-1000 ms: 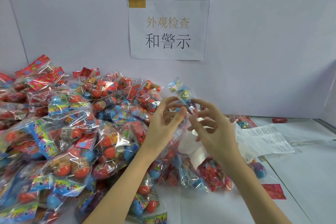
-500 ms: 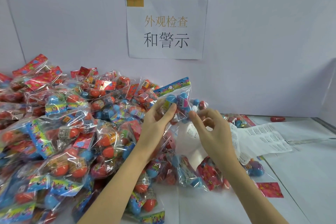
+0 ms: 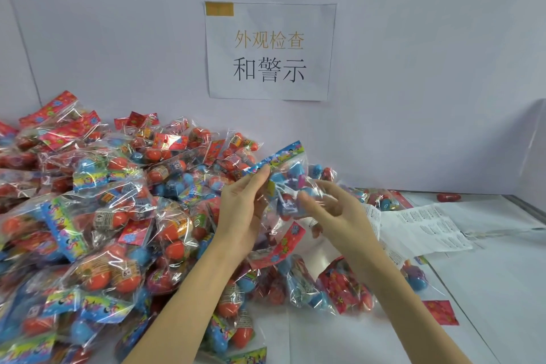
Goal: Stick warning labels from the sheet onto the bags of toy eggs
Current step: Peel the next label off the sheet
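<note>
— Holding it up off the heap, is that what the person is doing with that bag (image 3: 291,177)?

— It looks that way. The left hand (image 3: 240,210) is pinching the blue header strip at the bag's top edge, fingers curled around it, so the clear part with the blue eggs is hanging free in front of the wall (image 3: 428,68). That is probably giving a flatter stretch of film for a label to land on.

— And the right hand (image 3: 339,213)?

— It is reaching in against the lower part of the same bag. The thumb and fingertips are bending toward the plastic, but the hand is blurring, so whether it is pinching a label, pressing one down, or only touching the film cannot be told.

— Where is the label sheet (image 3: 425,227) lying?

— Flat on the white table (image 3: 487,289), just beside the right wrist, with its near edge curling up. Keeping it on that side is likely letting the right hand peel without crossing over.

— And the other bags?

— The pile of bags (image 3: 97,216) is spreading over the left side and up against the wall, with some lying under both forearms. Which of those are already carrying labels is too small to judge.

— Anything else?

— A paper sign (image 3: 270,50) is hanging on the wall above, and a loose red egg (image 3: 448,197) is sitting well apart at the back right.
</note>
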{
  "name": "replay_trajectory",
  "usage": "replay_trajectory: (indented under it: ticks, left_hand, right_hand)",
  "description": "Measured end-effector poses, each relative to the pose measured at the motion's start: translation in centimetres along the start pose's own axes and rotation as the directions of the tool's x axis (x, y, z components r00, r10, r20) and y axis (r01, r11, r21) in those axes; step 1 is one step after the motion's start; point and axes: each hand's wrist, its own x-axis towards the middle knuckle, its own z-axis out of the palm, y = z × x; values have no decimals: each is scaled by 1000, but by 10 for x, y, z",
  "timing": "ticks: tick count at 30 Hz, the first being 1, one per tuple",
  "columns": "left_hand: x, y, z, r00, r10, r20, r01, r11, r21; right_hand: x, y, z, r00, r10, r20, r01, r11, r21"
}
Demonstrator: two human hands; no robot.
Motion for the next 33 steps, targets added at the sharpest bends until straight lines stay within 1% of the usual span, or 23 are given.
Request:
replay_trajectory:
  ticks: [2,5,6,7,8,10,11,12,13,15,16,18,20,21,22,24,25,27,28,30,31,32,33]
  left_hand:
    - [-1,-1,1,999,-4,36,5,1000,-26]
    - [-1,-1,0,999,-31,16,32,997,-68]
    - [0,-3,0,1000,-9,5,9,999,-38]
    - [0,-4,-1,999,43,-14,-42,999,30]
    - [2,-7,-2,991,126,-37,-120,984,132]
    - [4,-11,-5,956,284,-67,-249,914,322]
    - [4,-11,-4,950,309,-42,-273,890,365]
    - [3,-11,-3,957,288,20,-275,886,374]
    - [1,-12,-2,967,236,101,-256,894,367]
    - [-3,-13,2,961,149,235,-226,910,348]
    - [-4,-13,3,954,135,268,-223,915,336]
    - [-3,-12,2,955,127,268,-213,924,318]
    - [-2,-12,1,972,132,195,-191,926,325]
    - [-1,-11,1,981,118,154,-160,940,300]
    - [-1,-10,1,988,89,124,-116,965,234]
    - [0,-8,1,993,31,113,-42,995,96]
    - [0,-6,2,993,21,117,-30,997,75]
    - [-2,-5,4,990,32,140,-53,988,148]
    - [-3,-6,5,985,60,161,-98,965,242]
    - [-7,-8,7,963,141,231,-237,853,466]
    - [-9,-10,8,942,157,298,-301,788,536]
    - [-10,-13,7,913,148,381,-359,739,571]
    - [-10,-15,6,878,132,461,-416,687,595]
  right_hand:
    - [0,3,0,1000,-9,12,10,998,-60]
    - [1,4,-3,998,41,47,-42,999,22]
    - [1,4,-3,998,37,48,-39,999,35]
    - [0,3,-3,1000,20,19,-20,999,37]
    - [1,2,-2,999,5,-46,-4,1000,21]
    - [2,4,0,975,-38,-221,26,998,-56]
    - [2,7,1,958,-79,-277,58,995,-84]
    - [3,8,2,946,-131,-296,101,988,-114]
    - [3,10,4,940,-193,-281,151,975,-164]
    - [1,13,8,931,-309,-194,251,928,-274]
    - [0,14,10,926,-348,-147,290,904,-315]
    - [-1,16,9,915,-402,-39,355,847,-396]
    - [-1,18,8,900,-433,44,402,788,-467]
    - [-2,17,8,891,-452,49,419,773,-477]
    - [-2,15,9,880,-473,29,432,776,-460]
    - [-3,12,11,871,-486,-64,428,819,-383]
    - [-2,11,11,873,-474,-117,414,846,-337]
    - [-2,7,8,897,-400,-191,357,907,-225]
    - [-2,6,7,913,-359,-195,326,928,-182]
    - [-2,5,5,938,-317,-140,296,943,-151]
    - [-2,5,5,949,-303,-91,289,947,-141]
    - [-3,5,6,958,-282,-47,274,953,-127]
    - [-2,6,6,966,-258,-31,252,959,-131]
